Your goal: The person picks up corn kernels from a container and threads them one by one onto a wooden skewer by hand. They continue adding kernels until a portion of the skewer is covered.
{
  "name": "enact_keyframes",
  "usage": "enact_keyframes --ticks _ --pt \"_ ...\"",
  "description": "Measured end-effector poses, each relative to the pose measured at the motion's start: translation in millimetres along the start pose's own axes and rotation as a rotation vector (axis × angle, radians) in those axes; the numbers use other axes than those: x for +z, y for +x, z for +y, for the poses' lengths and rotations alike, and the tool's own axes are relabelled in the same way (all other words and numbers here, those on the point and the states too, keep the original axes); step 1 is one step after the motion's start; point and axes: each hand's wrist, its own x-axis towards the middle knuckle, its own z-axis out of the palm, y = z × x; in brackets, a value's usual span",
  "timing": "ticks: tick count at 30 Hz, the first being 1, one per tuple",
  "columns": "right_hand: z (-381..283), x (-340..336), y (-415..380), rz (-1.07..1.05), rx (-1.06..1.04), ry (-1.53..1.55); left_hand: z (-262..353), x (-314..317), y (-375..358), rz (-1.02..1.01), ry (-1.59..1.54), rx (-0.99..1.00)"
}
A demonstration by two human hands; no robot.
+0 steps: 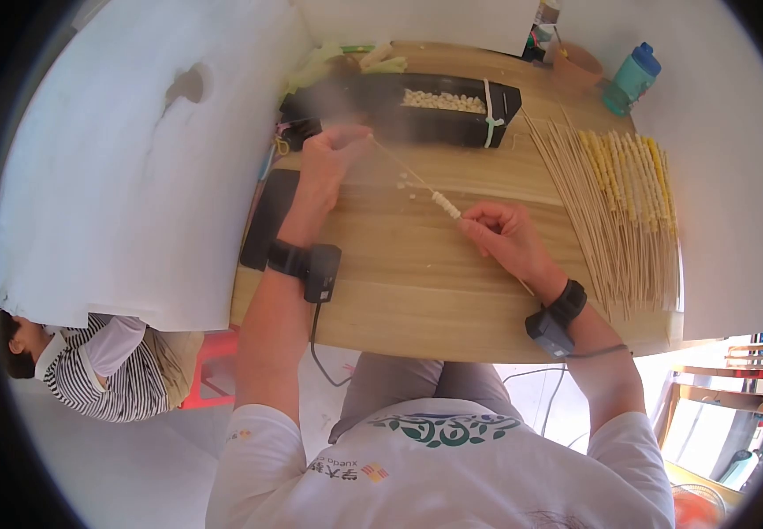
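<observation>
A thin wooden skewer (401, 163) slants across the middle of the table, with several small white pieces (446, 204) threaded close together on it. My right hand (506, 236) is closed round the skewer just below these pieces; the stick's lower end shows under the palm. At the skewer's upper tip, the thumb and fingers of my left hand (330, 163) are pinched together. Whatever lies between those fingertips is too small to make out. A few loose white bits (406, 184) lie on the tabletop between my hands.
Behind my hands stands a black trough (461, 132) holding many white pieces (443, 100). Bare skewers (575, 194) and yellow-white loaded ones (632, 181) lie at the right. A blue bottle (632, 79) and a bowl (577, 66) stand behind. Another person (108, 366) sits at the left.
</observation>
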Motion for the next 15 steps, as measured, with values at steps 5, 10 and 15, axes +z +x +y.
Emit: enact_keyframes --ticks 5,10,15 --pt "-2.2 0.5 -0.5 -0.002 0.003 0.005 -0.4 1.0 -1.2 0.010 0.016 -0.014" --pt "0.4 0.3 0.7 -0.009 -0.004 0.015 -5.2 1.1 -0.6 0.038 0.181 0.120" --pt "-5.2 1.4 -1.0 0.001 0.018 0.000 -2.4 7.7 -4.2 0.108 0.455 0.298"
